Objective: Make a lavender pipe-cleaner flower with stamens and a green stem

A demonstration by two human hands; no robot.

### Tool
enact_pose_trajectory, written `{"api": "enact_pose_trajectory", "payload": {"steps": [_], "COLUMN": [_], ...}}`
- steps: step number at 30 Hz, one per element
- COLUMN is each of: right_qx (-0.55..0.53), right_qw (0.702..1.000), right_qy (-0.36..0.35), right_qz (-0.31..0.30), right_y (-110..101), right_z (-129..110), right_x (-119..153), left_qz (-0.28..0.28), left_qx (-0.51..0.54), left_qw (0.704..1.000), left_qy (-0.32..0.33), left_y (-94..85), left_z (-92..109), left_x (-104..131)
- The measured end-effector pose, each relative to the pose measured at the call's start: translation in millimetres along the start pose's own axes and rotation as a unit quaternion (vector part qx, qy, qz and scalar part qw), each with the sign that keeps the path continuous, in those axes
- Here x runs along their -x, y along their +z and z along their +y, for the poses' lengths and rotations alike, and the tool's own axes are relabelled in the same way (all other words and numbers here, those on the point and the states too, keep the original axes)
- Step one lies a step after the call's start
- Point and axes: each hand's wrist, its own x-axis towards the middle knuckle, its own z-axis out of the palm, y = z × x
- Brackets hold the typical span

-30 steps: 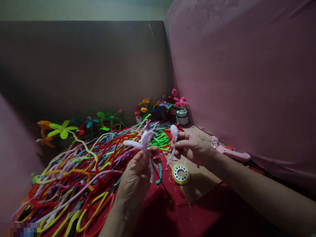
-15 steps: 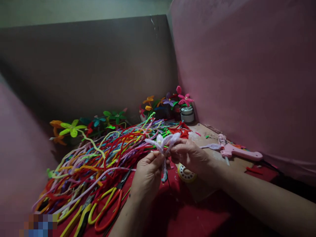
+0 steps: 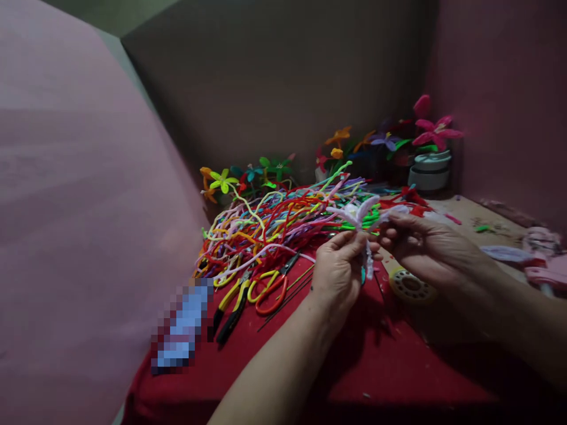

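Note:
Above the red cloth, a pale lilac pipe-cleaner flower (image 3: 364, 206) with narrow looped petals is held between both hands. My left hand (image 3: 339, 268) pinches it at the base of the petals, and a short twisted stem hangs below the fingers. At the right side of the flower, my right hand (image 3: 427, 245) has thumb and fingers closed on a petal that reaches out toward it. Behind the flower spreads a heap of multicoloured pipe cleaners (image 3: 274, 215). A round yellow-rimmed disc with holes (image 3: 411, 285) lies beneath my right hand.
Red-handled scissors (image 3: 271, 298) and yellow-and-black pliers (image 3: 234, 301) lie left on the red cloth (image 3: 212, 386). Finished pipe-cleaner flowers (image 3: 224, 180) line the back, some beside a grey-white jar (image 3: 429, 171). A pink glue gun (image 3: 547, 265) and a loose lilac petal (image 3: 507, 254) sit right.
The camera view has turned left, so the table and hands appear farther right. My right hand has drawn a little away from the flower's centre, and the petal it holds stands out sideways.

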Motion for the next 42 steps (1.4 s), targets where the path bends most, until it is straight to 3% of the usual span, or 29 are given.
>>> {"api": "enact_pose_trajectory", "payload": {"steps": [3, 8, 16, 19, 21, 23, 25, 27, 28, 29, 31, 35, 42], "right_qx": [-0.018, 0.04, 0.053, 0.164, 0.29, 0.445, 0.61, 0.756, 0.802, 0.833, 0.871, 0.896, 0.886], "right_qw": [0.998, 0.998, 0.997, 0.984, 0.942, 0.85, 0.707, 0.55, 0.491, 0.452, 0.409, 0.379, 0.325], "right_qy": [0.026, 0.013, 0.049, -0.062, -0.165, -0.255, -0.303, -0.297, -0.279, -0.261, -0.225, -0.189, -0.295], "right_qz": [0.058, 0.051, 0.01, -0.005, 0.042, 0.122, 0.191, 0.194, 0.194, 0.183, 0.15, 0.131, 0.149], "right_y": [0, -4, -4, -16, -36, -63, -95, -124, -137, -148, -162, -172, -178], "right_z": [0, -3, -4, -18, -32, -49, -64, -75, -79, -80, -80, -74, -70], "right_x": [0, 1, 6, 21, 36, 55, 75, 90, 95, 97, 97, 88, 89], "left_qz": [-0.045, -0.123, -0.085, -0.06, -0.043, -0.037, -0.039, -0.038, -0.039, -0.04, -0.041, -0.047, -0.055], "left_qx": [-0.019, -0.137, -0.102, -0.144, -0.156, -0.156, -0.158, -0.164, -0.167, -0.168, -0.166, -0.151, -0.133], "left_qw": [0.999, 0.982, 0.991, 0.988, 0.987, 0.987, 0.986, 0.985, 0.984, 0.984, 0.984, 0.986, 0.989], "left_qy": [-0.012, -0.041, -0.021, -0.009, -0.014, -0.024, -0.038, -0.044, -0.045, -0.046, -0.047, -0.046, -0.041], "left_y": [-4.3, -11.4, -11.5, -11.0, -10.7, -9.7, -8.1, -6.5, -6.0, -5.8, -6.0, -7.2, -4.1], "left_z": [1, 12, 8, 10, 12, 14, 16, 15, 15, 14, 13, 14, 19], "left_x": [-1, -3, -9, -11, -14, -15, -14, -12, -11, -11, -11, -12, -10]}}
